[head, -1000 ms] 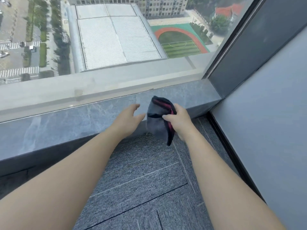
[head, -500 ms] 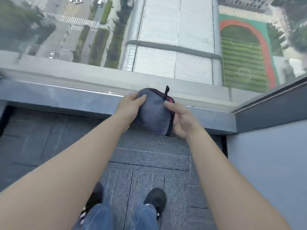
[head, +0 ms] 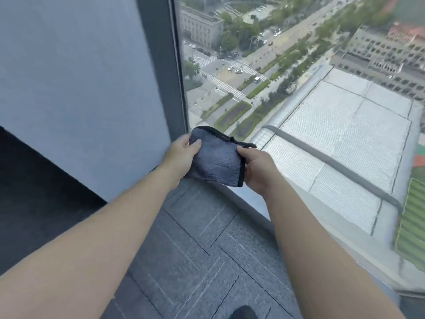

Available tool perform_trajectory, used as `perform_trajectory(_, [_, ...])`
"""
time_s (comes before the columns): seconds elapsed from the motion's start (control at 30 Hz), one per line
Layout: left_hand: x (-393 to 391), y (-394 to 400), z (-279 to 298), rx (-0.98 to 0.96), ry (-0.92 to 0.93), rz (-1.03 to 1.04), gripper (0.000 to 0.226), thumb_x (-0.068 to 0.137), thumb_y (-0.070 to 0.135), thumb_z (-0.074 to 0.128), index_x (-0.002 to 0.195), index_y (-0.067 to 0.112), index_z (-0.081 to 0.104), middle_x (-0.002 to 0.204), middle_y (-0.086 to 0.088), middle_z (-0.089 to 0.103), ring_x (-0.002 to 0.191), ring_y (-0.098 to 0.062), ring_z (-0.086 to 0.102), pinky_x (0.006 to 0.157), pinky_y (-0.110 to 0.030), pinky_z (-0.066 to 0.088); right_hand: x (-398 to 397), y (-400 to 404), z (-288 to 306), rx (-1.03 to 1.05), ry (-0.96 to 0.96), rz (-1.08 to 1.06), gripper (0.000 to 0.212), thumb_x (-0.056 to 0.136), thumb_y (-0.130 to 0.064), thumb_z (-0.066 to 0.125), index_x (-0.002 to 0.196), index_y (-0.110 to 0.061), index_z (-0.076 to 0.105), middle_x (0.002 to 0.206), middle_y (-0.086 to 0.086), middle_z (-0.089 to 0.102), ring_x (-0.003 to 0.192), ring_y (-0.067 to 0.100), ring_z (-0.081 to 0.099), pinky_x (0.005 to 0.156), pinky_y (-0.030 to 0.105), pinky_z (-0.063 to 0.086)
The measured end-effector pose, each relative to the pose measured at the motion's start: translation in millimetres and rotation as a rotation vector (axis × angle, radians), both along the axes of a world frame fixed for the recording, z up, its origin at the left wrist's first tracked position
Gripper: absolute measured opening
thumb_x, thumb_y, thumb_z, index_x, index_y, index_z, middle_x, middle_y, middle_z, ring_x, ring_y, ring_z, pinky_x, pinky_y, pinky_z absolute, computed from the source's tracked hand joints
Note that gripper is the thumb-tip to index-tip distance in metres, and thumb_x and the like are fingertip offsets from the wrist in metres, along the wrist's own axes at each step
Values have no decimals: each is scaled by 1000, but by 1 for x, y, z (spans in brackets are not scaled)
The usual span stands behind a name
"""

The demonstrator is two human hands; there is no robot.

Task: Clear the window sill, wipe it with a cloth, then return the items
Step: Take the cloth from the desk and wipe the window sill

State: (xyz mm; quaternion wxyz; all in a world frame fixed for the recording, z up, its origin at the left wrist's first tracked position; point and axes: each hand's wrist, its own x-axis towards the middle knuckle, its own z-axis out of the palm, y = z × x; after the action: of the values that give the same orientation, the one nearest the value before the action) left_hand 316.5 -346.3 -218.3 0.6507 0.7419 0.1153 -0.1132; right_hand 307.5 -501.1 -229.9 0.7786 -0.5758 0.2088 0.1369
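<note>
Both my hands hold a folded grey cloth (head: 216,160) with a dark trimmed edge in front of me. My left hand (head: 181,157) grips its left end, thumb on top. Its right edge is pinched by my right hand (head: 257,169). The cloth hangs just above the left end of the grey stone window sill (head: 250,203), which runs down to the right along the bottom of the glass. No items show on the visible part of the sill.
A pale wall panel (head: 80,88) and a dark window frame post (head: 161,65) close off the sill's left end. Grey carpet tiles (head: 195,238) cover the floor below. The tip of my shoe (head: 243,314) shows at the bottom edge.
My left hand has taken hold of the cloth, so both hands grip it. The view has swung from the sill's right corner to its left end by the wall.
</note>
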Motion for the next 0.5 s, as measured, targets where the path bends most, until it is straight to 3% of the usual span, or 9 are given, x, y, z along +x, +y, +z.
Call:
perform_trajectory(0.13, [-26,96,61,-26,-37,171,12,94,19,45,103,23,51,113,-6,58,101,-21,55,97,-43,46,11,96,60,6,-82,198,16,91,-4,48,78,-6,57,78,10,56,71,25,53,73,37,46])
perform_trajectory(0.23, [-56,166,103,-28,-55,316,14,94,22,45,106,26,51,111,-4,59,97,-24,58,92,-50,49,13,170,102,10,-154,405,16,89,0,49,79,-6,59,82,12,59,77,27,57,90,46,47])
perform_trajectory(0.33, [-93,232,136,-54,-85,478,13,95,20,46,103,26,53,96,2,60,82,-15,58,81,-41,52,9,245,134,22,-237,625,18,88,3,47,84,-6,61,88,12,63,86,30,59,97,49,45])
perform_trajectory(0.4, [-123,273,155,-44,-122,582,13,94,17,46,96,26,54,92,4,59,79,-13,57,73,-35,52,-3,297,152,40,-287,777,21,89,5,44,86,-7,61,86,8,63,83,25,60,85,39,51])
perform_trajectory(0.5, [-176,330,173,-8,-163,759,24,94,16,45,116,22,53,96,5,60,86,-16,58,66,-30,50,-35,375,175,72,-344,946,18,89,5,44,85,-4,58,83,6,61,79,23,59,65,25,49])
